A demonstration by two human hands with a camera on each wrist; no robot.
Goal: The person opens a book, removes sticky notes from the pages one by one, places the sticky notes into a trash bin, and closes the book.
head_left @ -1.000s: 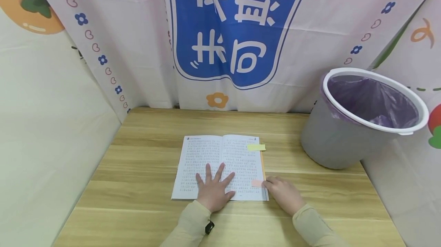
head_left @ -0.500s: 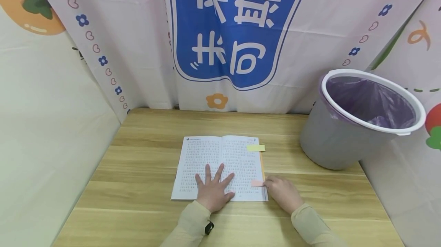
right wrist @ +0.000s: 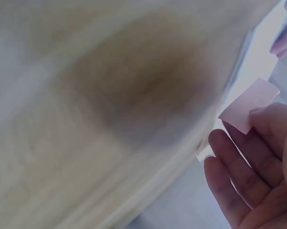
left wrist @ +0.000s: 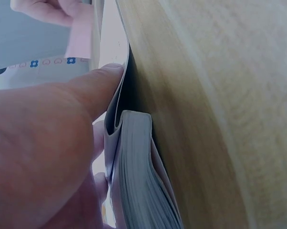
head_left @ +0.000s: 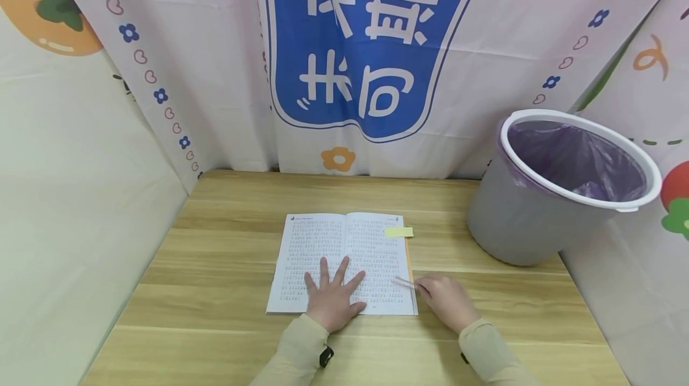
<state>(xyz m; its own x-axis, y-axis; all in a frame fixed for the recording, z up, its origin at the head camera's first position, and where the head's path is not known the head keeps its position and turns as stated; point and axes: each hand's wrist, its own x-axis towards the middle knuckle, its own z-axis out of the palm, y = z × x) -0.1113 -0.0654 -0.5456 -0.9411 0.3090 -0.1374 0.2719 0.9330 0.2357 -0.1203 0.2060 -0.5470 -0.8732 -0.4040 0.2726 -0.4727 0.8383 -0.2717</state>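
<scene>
- Light wooden table [head_left: 226, 290]: it bears everything in the scene, as it did a second ago; nothing on it has shifted apart from the pink note.
- Grey plastic bin with a white rim and purple liner [head_left: 517, 224]: it stands at the table's far right corner, well apart from your hands and unmoved.
- Open white paperback book with printed text pages [head_left: 317, 248]: it lies flat at mid-table in the same place as before. The left wrist view shows its page block [left wrist: 138, 181] resting on the wood.
- Your left hand [head_left: 334, 296]: fingers straight and spread, pressing the lower pages flat, unchanged over the last second.
- Your right hand [head_left: 447, 299]: it sits at the book's lower right edge, fingers curled, pinching the small pink sticky note.
- Small pink sticky note [head_left: 404, 282]: the one real change. A second ago it lay flat on the right page's edge; now it stands lifted and seen edge-on, and the right wrist view shows it [right wrist: 251, 107] clear of the paper at your fingertips [right wrist: 270, 126]. By my reading, the peel is done or nearly so.
- Pale yellow sticky note [head_left: 399, 232]: it sits stuck at the upper right page edge, untouched.
</scene>
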